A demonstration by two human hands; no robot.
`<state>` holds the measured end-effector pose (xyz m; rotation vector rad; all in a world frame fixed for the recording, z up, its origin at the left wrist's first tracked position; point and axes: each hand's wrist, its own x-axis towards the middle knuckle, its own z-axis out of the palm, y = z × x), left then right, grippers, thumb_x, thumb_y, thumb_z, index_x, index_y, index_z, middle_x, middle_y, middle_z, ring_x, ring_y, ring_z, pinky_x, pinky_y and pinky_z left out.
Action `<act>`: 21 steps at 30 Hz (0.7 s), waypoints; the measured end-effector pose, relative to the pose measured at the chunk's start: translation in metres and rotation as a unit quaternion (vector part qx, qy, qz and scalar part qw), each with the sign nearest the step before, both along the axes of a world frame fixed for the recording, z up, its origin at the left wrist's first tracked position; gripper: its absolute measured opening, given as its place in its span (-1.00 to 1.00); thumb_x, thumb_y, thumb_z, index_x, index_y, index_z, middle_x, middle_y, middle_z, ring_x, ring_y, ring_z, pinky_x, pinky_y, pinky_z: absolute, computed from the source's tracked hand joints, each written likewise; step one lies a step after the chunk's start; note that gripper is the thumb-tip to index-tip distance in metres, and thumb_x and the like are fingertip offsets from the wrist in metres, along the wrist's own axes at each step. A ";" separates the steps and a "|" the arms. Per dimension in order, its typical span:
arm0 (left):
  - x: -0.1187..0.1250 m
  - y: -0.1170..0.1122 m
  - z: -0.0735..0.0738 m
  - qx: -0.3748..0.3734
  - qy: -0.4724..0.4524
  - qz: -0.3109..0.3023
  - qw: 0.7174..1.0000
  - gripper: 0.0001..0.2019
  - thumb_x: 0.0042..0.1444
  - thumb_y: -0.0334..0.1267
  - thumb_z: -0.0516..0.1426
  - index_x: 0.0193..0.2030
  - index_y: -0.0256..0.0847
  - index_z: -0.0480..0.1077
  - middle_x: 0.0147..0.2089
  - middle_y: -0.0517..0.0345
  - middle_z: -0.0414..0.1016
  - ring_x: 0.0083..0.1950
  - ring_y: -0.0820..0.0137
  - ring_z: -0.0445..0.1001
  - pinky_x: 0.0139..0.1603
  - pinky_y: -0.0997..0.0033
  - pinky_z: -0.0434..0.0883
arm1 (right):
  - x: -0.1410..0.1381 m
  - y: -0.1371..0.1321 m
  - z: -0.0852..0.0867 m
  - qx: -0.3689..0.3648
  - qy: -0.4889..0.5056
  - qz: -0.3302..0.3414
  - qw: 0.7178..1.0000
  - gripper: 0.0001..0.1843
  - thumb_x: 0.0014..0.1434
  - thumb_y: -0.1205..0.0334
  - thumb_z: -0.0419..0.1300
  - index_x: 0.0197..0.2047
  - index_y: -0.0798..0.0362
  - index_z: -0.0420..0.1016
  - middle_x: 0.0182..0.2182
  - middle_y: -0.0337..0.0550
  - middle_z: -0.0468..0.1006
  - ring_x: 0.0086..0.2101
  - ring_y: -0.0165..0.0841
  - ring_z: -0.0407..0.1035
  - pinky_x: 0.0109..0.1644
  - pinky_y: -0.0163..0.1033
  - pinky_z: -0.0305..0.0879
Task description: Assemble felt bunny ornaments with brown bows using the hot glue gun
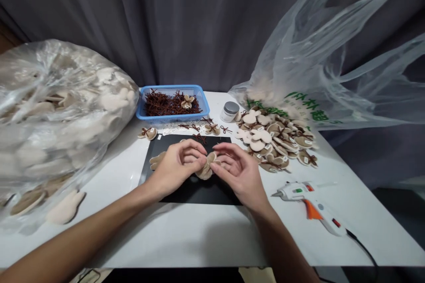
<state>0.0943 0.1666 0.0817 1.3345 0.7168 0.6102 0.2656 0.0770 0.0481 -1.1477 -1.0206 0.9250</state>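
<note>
Between my two hands, over a black mat (195, 192), is a small tan felt bunny-head piece (205, 171) with pale edges. My left hand (177, 163) pinches it from the left between thumb and fingers. From the other side my right hand (239, 173) grips its edge, thumb in front and fingers curled behind. Another tan felt piece (157, 160) lies on the mat, partly covered by my left hand. Just beyond the mat are loose brown bows (199, 138) and felt bunny pieces with bows (212, 129), (148, 133).
A blue basket (172, 118) of brown bows stands at the back beside a grey-lidded jar (229, 111). Finished-looking felt bunnies (282, 137) are heaped right, before a clear plastic bag (299, 75). A glue gun (312, 203) lies right. A large bag (59, 128) of felt pieces fills the left.
</note>
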 end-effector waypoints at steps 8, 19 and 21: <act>-0.028 -0.032 -0.013 -0.024 0.000 0.031 0.999 -0.59 0.07 -0.06 0.48 -0.05 -0.25 0.57 -0.15 0.05 0.63 -0.11 0.36 0.60 -0.07 0.41 0.52 | -0.044 -0.024 -0.008 -0.062 0.121 -0.043 0.990 -0.62 0.11 -0.04 0.56 -0.17 0.02 0.63 -0.26 -0.16 0.67 -0.23 -0.30 0.59 -0.13 -0.26 0.56; -0.032 -0.047 -0.009 0.078 0.056 0.076 0.992 -0.70 0.05 -0.27 0.40 -0.09 -0.22 0.50 -0.26 0.11 0.63 -0.25 0.39 0.60 -0.16 0.42 0.56 | -0.068 -0.040 -0.010 -0.070 0.092 -0.113 0.987 -0.63 0.05 0.09 0.55 -0.14 0.02 0.60 -0.26 -0.09 0.65 -0.22 -0.26 0.60 -0.15 -0.22 0.63; -0.030 -0.051 -0.011 0.133 0.075 0.101 0.983 -0.73 0.06 -0.32 0.35 -0.09 -0.19 0.49 -0.28 0.16 0.62 -0.30 0.42 0.57 -0.21 0.44 0.56 | -0.071 -0.039 -0.010 -0.078 0.083 -0.137 0.984 -0.64 0.05 0.13 0.54 -0.13 0.02 0.59 -0.26 -0.09 0.64 -0.22 -0.25 0.59 -0.18 -0.23 0.64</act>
